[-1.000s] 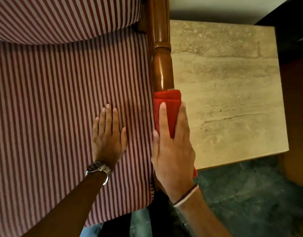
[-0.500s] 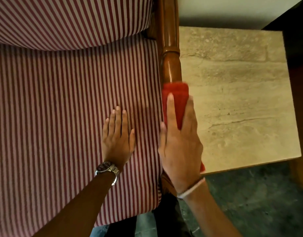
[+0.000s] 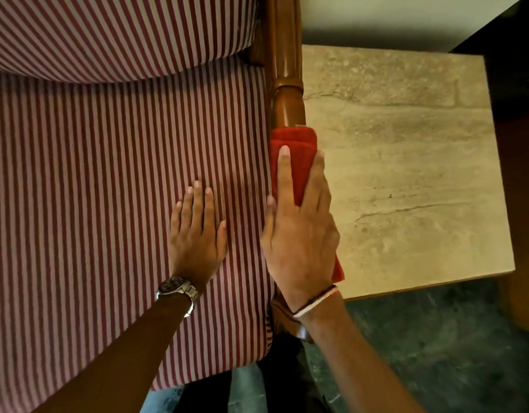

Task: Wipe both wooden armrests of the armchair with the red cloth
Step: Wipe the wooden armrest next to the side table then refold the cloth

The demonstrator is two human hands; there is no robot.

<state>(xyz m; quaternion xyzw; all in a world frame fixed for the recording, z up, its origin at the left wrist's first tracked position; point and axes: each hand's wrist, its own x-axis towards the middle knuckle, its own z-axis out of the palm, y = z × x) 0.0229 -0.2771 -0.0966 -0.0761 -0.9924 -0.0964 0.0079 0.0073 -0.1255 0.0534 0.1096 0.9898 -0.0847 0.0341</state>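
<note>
While the left hand point(image 3: 197, 234) lies flat and open, holding nothing, on the striped seat cushion point(image 3: 108, 204), the right hand point(image 3: 299, 231) presses the folded red cloth point(image 3: 296, 150) onto the wooden armrest point(image 3: 287, 84), fingers wrapped over it, beside a stone-topped side table point(image 3: 406, 174).

Beige stone-look side table point(image 3: 406, 174) w/ dark green floor point(image 3: 421, 353) below, near edge.
</note>
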